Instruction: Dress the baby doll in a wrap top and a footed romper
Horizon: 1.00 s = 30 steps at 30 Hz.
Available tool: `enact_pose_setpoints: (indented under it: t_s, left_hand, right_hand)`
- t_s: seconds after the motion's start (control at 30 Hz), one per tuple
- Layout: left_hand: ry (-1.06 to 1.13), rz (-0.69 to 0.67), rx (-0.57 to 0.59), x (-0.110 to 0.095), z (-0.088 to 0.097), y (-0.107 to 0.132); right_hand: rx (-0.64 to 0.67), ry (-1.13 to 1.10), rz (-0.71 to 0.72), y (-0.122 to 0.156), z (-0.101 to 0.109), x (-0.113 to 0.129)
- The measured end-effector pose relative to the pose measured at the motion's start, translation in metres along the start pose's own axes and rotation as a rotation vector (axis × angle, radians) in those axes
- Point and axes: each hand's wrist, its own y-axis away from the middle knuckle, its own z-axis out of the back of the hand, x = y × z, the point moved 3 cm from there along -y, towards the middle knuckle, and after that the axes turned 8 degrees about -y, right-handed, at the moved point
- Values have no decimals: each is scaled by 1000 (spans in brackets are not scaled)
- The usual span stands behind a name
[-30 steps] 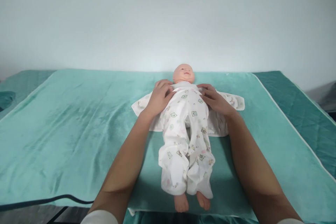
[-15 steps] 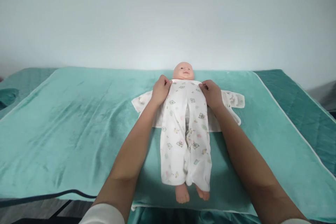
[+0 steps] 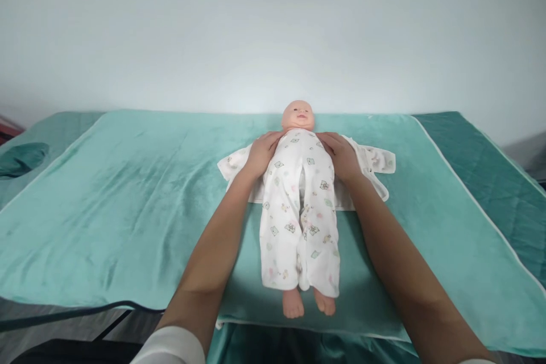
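Note:
A baby doll [image 3: 297,116] lies on its back, head toward the wall and bare feet toward me. White printed baby trousers [image 3: 281,222] cover it from the upper chest to the ankles. Spread under the doll is a white baby shirt [image 3: 381,160], its sleeves reaching out on both sides. My left hand [image 3: 265,152] rests against the doll's left-of-view chest side, fingers stretched over the trousers' top edge. On the opposite side my right hand [image 3: 340,153] lies likewise, fingers extended along the chest by the waistband. Both palms are hidden from view.
A light green plush blanket [image 3: 128,199] covers the table, over a darker quilted cover [image 3: 482,165] showing at the right. A white wall [image 3: 273,28] stands directly behind. A dark curved bar [image 3: 85,313] runs along the lower left.
My fingers have gone from pinching the trousers' top corners to lying flat along the doll's chest sides. The waistband now sits closer around the body, and the view has shifted slightly.

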Motion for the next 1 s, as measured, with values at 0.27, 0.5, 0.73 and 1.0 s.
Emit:
enact_pose_setpoints:
  t_s: [0.27, 0.5, 0.73, 1.0]
  left_hand:
    - [-111, -41, -105, 3, 2, 28]
    - [-365, -159, -63, 8, 4, 60]
    - [-343, -19, -268, -10, 10, 72]
    - [180, 337, -179, -7, 2, 76]
  right_hand:
    - [-30, 12, -43, 23, 3, -5]
    - [-95, 11, -285, 46, 7, 11]
    - [52, -332, -403, 42, 1, 8]
    - [40, -865, -633, 49, -10, 4]
